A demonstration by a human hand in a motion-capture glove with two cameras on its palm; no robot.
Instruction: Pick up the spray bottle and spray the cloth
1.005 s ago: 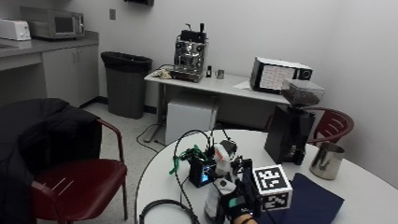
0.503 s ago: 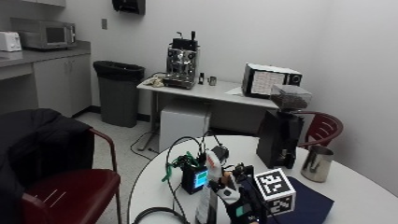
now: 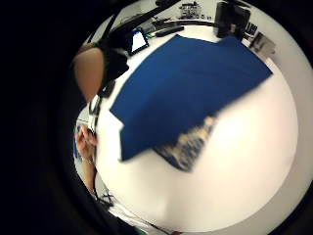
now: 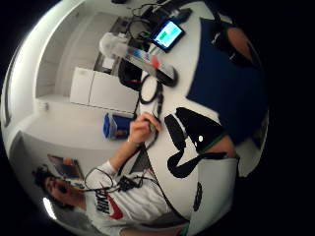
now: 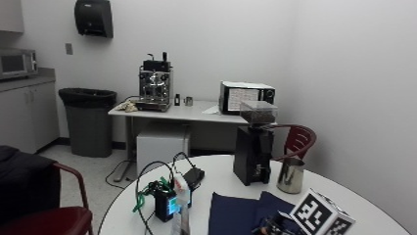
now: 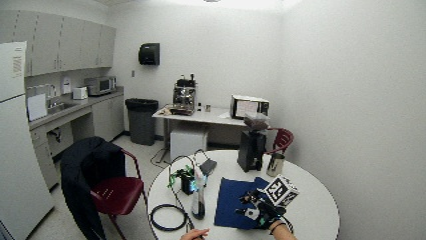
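A white spray bottle (image 6: pixel 198 192) (image 5: pixel 180 200) stands upright on the round white table (image 6: pixel 313 200), left of a dark blue cloth (image 6: pixel 234 202) (image 5: pixel 242 214) that lies flat. My gloved right hand (image 6: pixel 263 214) hovers over the cloth's near right part, about a cloth's width from the bottle, and holds nothing. The little finger side palm view looks down on the cloth (image 3: pixel 186 83) and bare table (image 3: pixel 234 161). In the thumb side palm view the bottle (image 4: pixel 142 56) shows beyond the cloth (image 4: pixel 221 88). The bare left hand (image 6: pixel 193 233) rests at the table's near edge.
A small device with a lit screen (image 5: pixel 166 205) and green cables sit just behind the bottle. A black coffee grinder (image 5: pixel 253 152) and a metal pitcher (image 5: pixel 290 175) stand at the table's far side. A cable coil (image 6: pixel 166 217) lies near the front left. A red chair (image 6: pixel 116 190) stands left.
The outside camera has shifted, so the whole picture moved. Against the bottle, my right hand has gone further right, away from it and over the cloth.
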